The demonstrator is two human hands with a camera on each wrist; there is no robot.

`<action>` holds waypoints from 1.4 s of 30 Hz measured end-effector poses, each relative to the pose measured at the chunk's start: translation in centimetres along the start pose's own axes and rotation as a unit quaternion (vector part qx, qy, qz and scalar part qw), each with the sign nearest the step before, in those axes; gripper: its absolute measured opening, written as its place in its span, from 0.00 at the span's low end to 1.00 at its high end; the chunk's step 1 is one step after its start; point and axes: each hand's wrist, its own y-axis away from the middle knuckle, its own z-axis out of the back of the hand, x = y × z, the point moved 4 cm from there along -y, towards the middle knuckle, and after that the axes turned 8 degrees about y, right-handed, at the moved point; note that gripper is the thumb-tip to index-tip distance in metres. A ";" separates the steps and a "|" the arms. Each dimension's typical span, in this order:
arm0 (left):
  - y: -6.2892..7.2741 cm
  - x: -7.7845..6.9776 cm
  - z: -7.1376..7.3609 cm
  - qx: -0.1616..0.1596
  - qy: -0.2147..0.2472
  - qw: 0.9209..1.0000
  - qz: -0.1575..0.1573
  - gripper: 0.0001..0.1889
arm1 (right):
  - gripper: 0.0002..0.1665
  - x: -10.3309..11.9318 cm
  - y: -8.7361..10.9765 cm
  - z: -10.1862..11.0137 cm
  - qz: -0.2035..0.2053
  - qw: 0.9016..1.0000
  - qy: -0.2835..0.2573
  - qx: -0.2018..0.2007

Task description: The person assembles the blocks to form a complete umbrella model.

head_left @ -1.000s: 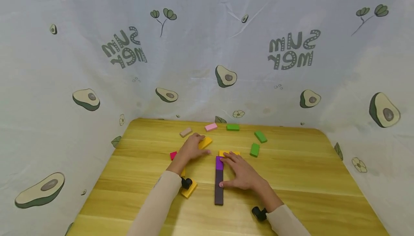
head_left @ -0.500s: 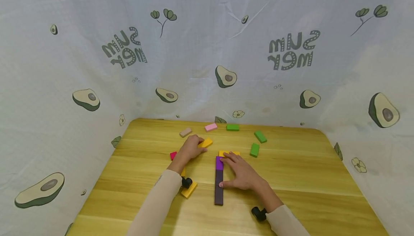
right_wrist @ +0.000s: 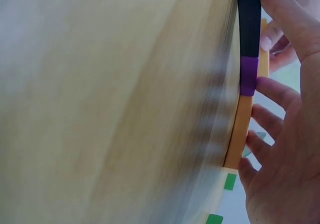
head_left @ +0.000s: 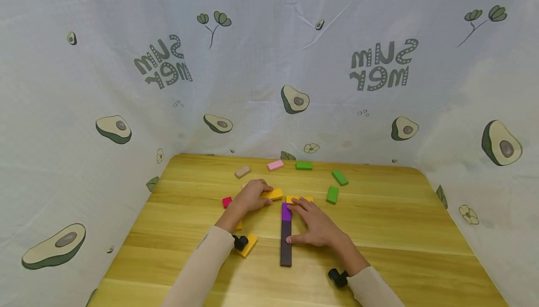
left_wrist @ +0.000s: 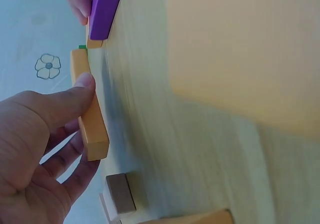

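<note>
In the head view my left hand [head_left: 249, 199] pinches a yellow block [head_left: 275, 194]. The left wrist view has the thumb on one face of that block [left_wrist: 93, 119] and fingers behind it. My right hand [head_left: 315, 226] rests spread over a row: a dark strip [head_left: 286, 253], then a purple block [head_left: 286, 212] at its far end. Beyond the purple block a second yellow block [head_left: 306, 199] lies crosswise. Right fingertips touch the purple and crosswise yellow blocks [right_wrist: 241, 129], while the thumb lies at the dark strip [right_wrist: 250, 28].
Green blocks [head_left: 304, 165] lie at the back and right. Pink [head_left: 275, 165], beige [head_left: 243, 172] and red [head_left: 227, 202] blocks are at the left and back. More yellow blocks [head_left: 250, 245] sit under the left forearm. A printed curtain [head_left: 252, 63] surrounds the wooden table [head_left: 400, 222].
My left hand has drawn its yellow block slightly nearer and to the right, closer to the crosswise yellow block. The right hand stays on the row.
</note>
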 end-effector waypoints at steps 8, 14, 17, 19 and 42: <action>0.1 -1.4 -0.3 0.034 -0.031 0.999 -0.004 0.20 | 0.59 -0.1 0.0 0.1 0.001 1.000 0.002 -0.003; -0.2 -1.6 -0.9 0.049 -0.060 0.997 0.007 0.20 | 0.58 0.0 0.1 0.0 -0.004 1.000 0.000 0.005; -0.3 -1.7 -1.0 0.051 -0.061 0.997 0.012 0.20 | 0.57 0.0 0.1 0.1 -0.005 1.000 -0.002 0.008; -0.3 -1.8 -1.0 0.052 -0.060 0.997 0.014 0.19 | 0.57 0.1 0.1 0.1 -0.005 1.000 -0.003 0.008; -0.1 -2.0 -1.8 0.040 -0.073 0.996 0.020 0.20 | 0.58 -0.1 0.2 0.0 -0.005 1.000 -0.005 0.004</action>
